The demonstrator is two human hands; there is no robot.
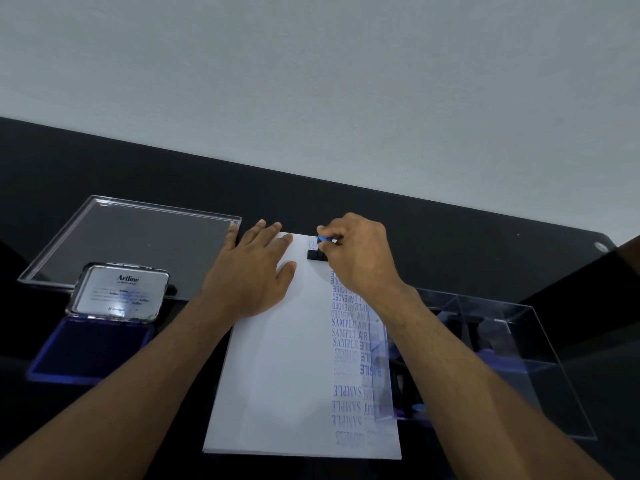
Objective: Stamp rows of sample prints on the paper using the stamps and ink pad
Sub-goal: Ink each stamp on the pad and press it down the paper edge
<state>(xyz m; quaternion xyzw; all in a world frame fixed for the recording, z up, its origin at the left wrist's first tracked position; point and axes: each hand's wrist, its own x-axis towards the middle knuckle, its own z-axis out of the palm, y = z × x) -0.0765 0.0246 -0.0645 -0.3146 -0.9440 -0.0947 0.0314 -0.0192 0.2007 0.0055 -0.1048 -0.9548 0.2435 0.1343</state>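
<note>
Head view: right hand (pixel 360 251) pinches the stamp (pixel 320 249) by its blue knob, base down on the paper (pixel 277 358) near its far edge, atop the printed columns. Left hand (pixel 256 271) lies flat, fingers straight, pinning the far left corner. Ink pad (pixel 93 348) open at bench's left. Judgement: press squarely, no rocking, lift straight up; keep sheet pinned.

White paper (pixel 277 358) carries blue stamped words along its right side — SAMPLE, AMENDED, AIR. The stamp (pixel 320 249) has a blue knob over a black base. The ink pad (pixel 93 348) is deep blue, its open lid silver — the surface (pixel 450 237) black.
</note>
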